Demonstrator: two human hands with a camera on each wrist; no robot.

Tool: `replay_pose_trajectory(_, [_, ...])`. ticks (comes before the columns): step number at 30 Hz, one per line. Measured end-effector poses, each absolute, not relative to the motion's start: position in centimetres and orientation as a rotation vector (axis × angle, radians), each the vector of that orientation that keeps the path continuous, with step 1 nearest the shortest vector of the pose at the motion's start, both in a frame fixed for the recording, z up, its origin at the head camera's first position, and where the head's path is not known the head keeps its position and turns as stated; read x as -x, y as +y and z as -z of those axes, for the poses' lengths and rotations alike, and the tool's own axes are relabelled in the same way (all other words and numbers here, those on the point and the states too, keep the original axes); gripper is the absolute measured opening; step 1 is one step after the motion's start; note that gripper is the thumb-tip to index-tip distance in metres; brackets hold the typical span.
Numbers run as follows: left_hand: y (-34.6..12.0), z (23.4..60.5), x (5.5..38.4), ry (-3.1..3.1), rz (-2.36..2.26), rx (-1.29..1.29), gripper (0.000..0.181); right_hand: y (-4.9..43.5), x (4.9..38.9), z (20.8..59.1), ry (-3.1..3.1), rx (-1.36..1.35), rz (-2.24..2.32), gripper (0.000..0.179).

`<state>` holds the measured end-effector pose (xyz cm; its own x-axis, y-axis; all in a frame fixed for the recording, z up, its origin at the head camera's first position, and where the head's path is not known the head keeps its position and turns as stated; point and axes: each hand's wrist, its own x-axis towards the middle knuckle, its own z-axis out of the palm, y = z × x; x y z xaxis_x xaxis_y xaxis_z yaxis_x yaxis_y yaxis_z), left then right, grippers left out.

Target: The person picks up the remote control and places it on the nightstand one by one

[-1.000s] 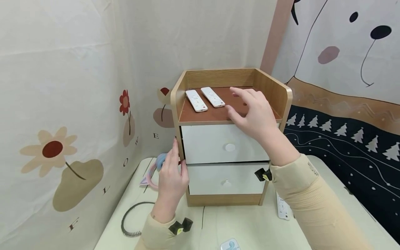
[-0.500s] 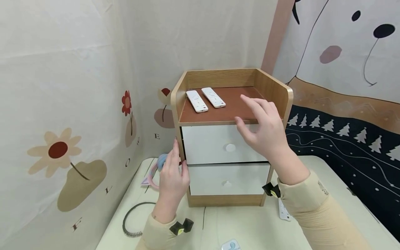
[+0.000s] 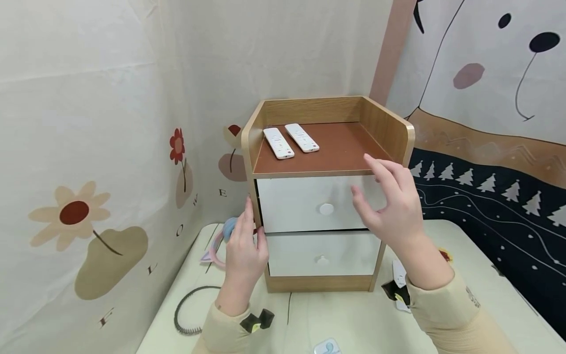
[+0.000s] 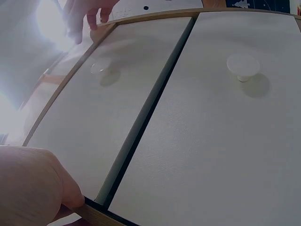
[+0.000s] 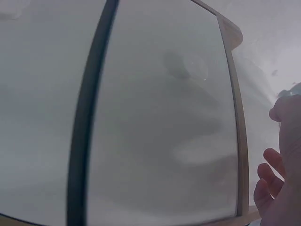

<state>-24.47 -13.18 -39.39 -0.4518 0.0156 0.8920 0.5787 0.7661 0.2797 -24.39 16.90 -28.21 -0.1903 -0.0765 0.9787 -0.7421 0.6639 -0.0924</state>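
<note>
A small wooden cabinet [image 3: 319, 284] with two white drawers stands on the table. Two white remote controls [image 3: 278, 143] lie side by side on its brown top shelf, toward the left. My left hand [image 3: 245, 253] rests against the cabinet's left side, fingers straight; in the left wrist view its thumb meets the wooden edge. My right hand [image 3: 395, 204] is in front of the upper drawer [image 3: 292, 204] at its right end, holding nothing, fingers spread and slightly bent. The round white knob [image 3: 326, 209] of that drawer is left of the right thumb. Both drawers are nearly flush with the frame.
A pink and blue headband [image 3: 216, 248] and a dark coiled cord [image 3: 183, 319] lie left of the cabinet. Another white remote [image 3: 399, 274] is on the table at right, partly behind my wrist. A small clear-and-blue item [image 3: 327, 346] sits at the front edge. Printed cloth walls enclose the table.
My right hand has drawn back from over the top shelf, moving right and down to the front of the upper drawer. My left hand and the two remotes on the shelf stay put.
</note>
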Motion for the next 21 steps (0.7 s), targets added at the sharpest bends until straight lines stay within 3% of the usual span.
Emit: replay_pose_trajectory(21, [-13.3, 39.7, 25.0, -1.958, 0.702, 0.443, 0.079, 23.7, 23.3, 36.6, -1.782, -0.365, -0.76, 0.056])
